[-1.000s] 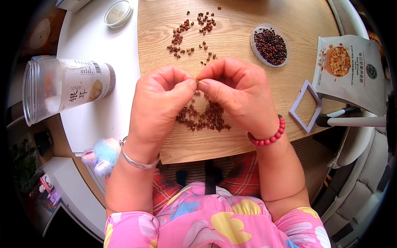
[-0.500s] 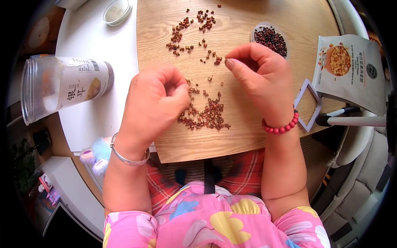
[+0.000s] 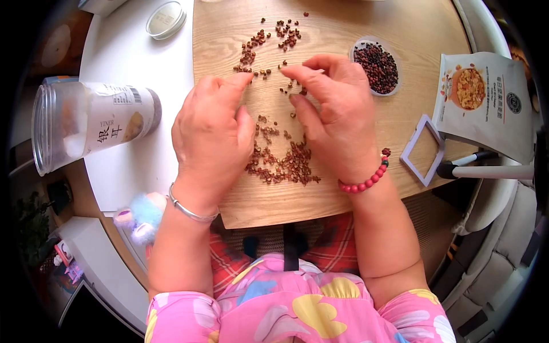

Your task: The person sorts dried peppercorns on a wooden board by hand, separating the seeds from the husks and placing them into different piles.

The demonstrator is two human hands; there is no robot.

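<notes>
Small reddish-brown Sichuan peppercorns lie in loose groups on the wooden table. My left hand (image 3: 211,126) is to the left of them, thumb and forefinger apart, forefinger tip near a scatter of whole peppercorns (image 3: 247,57). My right hand (image 3: 334,108) hovers over a few peppercorns right of the middle, its thumb and forefinger spread with nothing visible between them. Below and between the hands lies a denser pile of split peppercorn husks (image 3: 286,163). A clear round tub (image 3: 399,60) filled with dark peppercorns and seeds stands beyond my right hand.
On the white surface at left are a large clear plastic jar (image 3: 63,128) lying tilted in view and a round lid (image 3: 166,20). At right are a grey cereal pouch (image 3: 486,108), a pale purple frame (image 3: 407,153) and a white stand (image 3: 492,170). The wooden table's edge (image 3: 274,222) is near me.
My right hand has moved left, from beside the tub to the middle peppercorns, and its fingers have spread. My left hand's thumb and forefinger have parted.
</notes>
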